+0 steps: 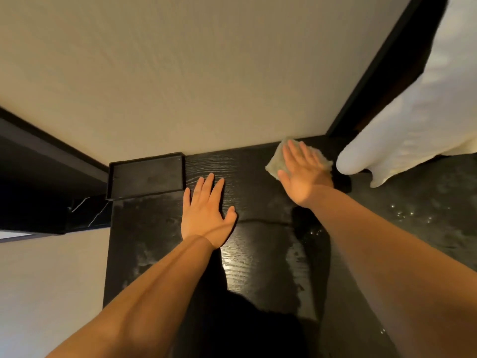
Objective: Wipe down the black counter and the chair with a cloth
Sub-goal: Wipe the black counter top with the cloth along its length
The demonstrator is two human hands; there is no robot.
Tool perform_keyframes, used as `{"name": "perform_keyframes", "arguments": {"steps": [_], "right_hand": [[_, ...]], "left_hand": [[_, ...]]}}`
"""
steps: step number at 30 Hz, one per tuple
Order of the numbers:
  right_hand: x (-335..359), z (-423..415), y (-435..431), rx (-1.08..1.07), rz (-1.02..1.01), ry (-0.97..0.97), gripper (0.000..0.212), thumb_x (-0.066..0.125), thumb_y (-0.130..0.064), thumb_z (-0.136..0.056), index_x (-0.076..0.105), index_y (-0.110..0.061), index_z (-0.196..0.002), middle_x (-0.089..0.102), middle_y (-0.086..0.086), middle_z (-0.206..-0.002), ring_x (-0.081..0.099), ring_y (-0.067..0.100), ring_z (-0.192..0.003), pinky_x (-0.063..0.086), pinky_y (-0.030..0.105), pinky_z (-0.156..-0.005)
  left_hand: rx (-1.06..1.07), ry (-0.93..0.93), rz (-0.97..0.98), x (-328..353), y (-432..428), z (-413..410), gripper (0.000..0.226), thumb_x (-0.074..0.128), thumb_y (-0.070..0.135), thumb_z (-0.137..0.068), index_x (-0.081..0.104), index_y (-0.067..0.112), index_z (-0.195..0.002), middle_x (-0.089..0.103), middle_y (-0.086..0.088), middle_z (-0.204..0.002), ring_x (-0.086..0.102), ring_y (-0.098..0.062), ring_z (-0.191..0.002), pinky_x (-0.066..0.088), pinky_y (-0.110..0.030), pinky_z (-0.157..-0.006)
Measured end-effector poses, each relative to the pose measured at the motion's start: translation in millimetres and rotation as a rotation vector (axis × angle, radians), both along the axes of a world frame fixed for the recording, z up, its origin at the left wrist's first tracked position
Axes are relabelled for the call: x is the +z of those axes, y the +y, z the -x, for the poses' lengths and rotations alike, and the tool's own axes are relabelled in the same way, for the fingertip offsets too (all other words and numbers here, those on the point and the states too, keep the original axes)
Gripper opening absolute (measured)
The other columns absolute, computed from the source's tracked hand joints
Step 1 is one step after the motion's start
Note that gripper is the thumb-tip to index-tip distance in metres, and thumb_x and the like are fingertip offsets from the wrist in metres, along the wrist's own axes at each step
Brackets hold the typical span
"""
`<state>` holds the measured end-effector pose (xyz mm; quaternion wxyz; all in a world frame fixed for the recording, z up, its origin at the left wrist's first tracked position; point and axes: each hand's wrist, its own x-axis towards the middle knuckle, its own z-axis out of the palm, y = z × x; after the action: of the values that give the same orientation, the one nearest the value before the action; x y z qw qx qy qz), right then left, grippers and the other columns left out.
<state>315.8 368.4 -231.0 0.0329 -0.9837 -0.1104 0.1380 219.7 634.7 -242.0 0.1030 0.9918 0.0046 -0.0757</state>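
Black counter (258, 254) against a cream wall, one tray (145, 177) at its back left. One cloth (275, 161), back right, under the right hand (302, 174), grip wide open, fingers flat. Left hand (206, 210) presses bare counter, spread, holding nothing.

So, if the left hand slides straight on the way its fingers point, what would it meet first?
Probably the pale wall at the back edge of the black counter. The left hand lies flat, fingers toward it; the black tray sits left of that line.
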Motion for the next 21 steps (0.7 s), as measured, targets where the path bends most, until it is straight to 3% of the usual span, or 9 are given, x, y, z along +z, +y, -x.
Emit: {"name": "perform_keyframes", "arguments": {"steps": [5,8,11,14,18,21], "right_hand": [[4.9,-2.6,-0.3,-0.217,0.039,0.001,0.07,0.015,-0.048,-0.108,-0.011,-0.017,-0.165,-0.016,0.004,-0.173,-0.011,0.029,-0.16,-0.009,0.044,-0.127],[2.5,8.6,14.2,-0.098,-0.043,0.059,0.069,0.015,-0.049,-0.109,-0.017,-0.021,-0.163,-0.027,0.001,-0.17,-0.023,0.026,-0.157,-0.015,0.043,-0.127],[-4.1,3.5,-9.6,-0.002,-0.039,0.017,0.071,0.012,-0.054,-0.106,-0.01,-0.023,-0.166,-0.021,-0.003,-0.172,-0.017,0.022,-0.159,-0.011,0.04,-0.127],[-7.3,3.2,-41.7,-0.182,-0.084,-0.015,0.074,0.014,-0.058,-0.103,-0.001,-0.025,-0.167,-0.011,-0.004,-0.174,-0.01,0.023,-0.16,-0.004,0.045,-0.129],[-3.1,6.8,-36.7,-0.362,-0.061,0.001,0.073,0.023,-0.054,-0.107,-0.004,-0.022,-0.167,-0.015,-0.004,-0.174,-0.012,0.026,-0.16,-0.003,0.046,-0.127],[0.6,13.2,-13.9,-0.182,-0.039,0.044,0.073,0.017,-0.056,-0.107,-0.006,-0.021,-0.166,-0.016,0.001,-0.173,-0.013,0.029,-0.159,-0.005,0.047,-0.127]], "left_hand": [[0.002,0.036,-0.009,2.3,-0.3,-1.9,0.08,0.032,0.064,-0.094,0.017,0.035,-0.167,0.004,0.006,-0.177,-0.005,-0.017,-0.163,0.0,-0.051,-0.132],[-0.009,0.034,-0.022,1.0,0.0,-3.3,0.08,0.033,0.063,-0.094,0.02,0.033,-0.167,0.006,0.004,-0.177,-0.003,-0.019,-0.164,0.002,-0.052,-0.132],[-0.021,0.03,-0.036,2.5,0.5,-2.3,0.079,0.032,0.063,-0.095,0.02,0.032,-0.167,0.007,0.004,-0.177,-0.001,-0.02,-0.164,0.003,-0.053,-0.132],[-0.021,0.026,-0.028,3.9,0.3,-1.9,0.079,0.033,0.063,-0.096,0.021,0.032,-0.167,0.008,0.004,-0.177,0.001,-0.021,-0.164,0.004,-0.053,-0.132],[-0.025,0.027,-0.033,3.9,0.8,-1.5,0.079,0.032,0.064,-0.096,0.021,0.031,-0.167,0.009,0.003,-0.177,0.001,-0.021,-0.164,0.006,-0.054,-0.131],[-0.017,0.031,-0.033,4.6,0.8,-1.6,0.08,0.03,0.065,-0.095,0.021,0.032,-0.167,0.008,0.004,-0.177,0.001,-0.021,-0.164,0.006,-0.054,-0.131]]}}
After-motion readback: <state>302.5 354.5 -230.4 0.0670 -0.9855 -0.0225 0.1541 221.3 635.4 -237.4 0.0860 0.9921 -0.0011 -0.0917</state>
